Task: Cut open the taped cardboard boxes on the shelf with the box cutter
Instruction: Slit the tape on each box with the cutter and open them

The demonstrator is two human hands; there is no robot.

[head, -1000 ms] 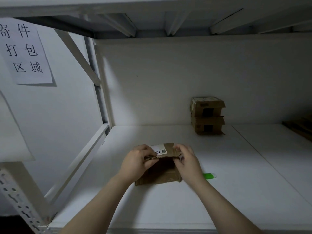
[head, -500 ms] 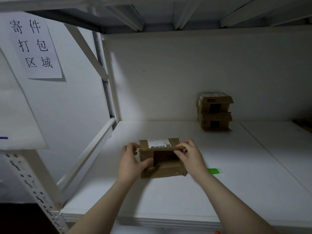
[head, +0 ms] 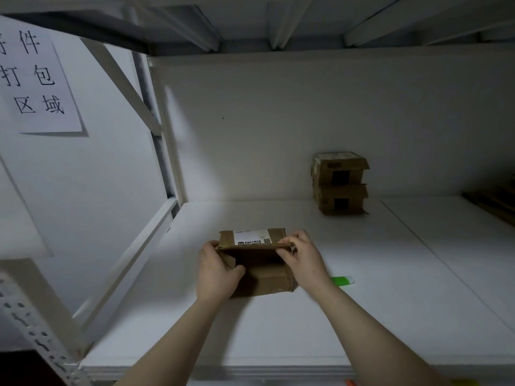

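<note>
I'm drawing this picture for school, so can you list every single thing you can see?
near box: one, brown with a white label, front middle of the shelf
stacked boxes: two, brown, one on the other, back of the shelf by the wall
box cutter: one, green, lying on the shelf right of the near box
paper sign: one, white with black writing, left wall
shelf: one, white, under everything
left grip: one bare hand, holds the near box's left side
right grip: one bare hand, pinches the near box's top edge
</note>
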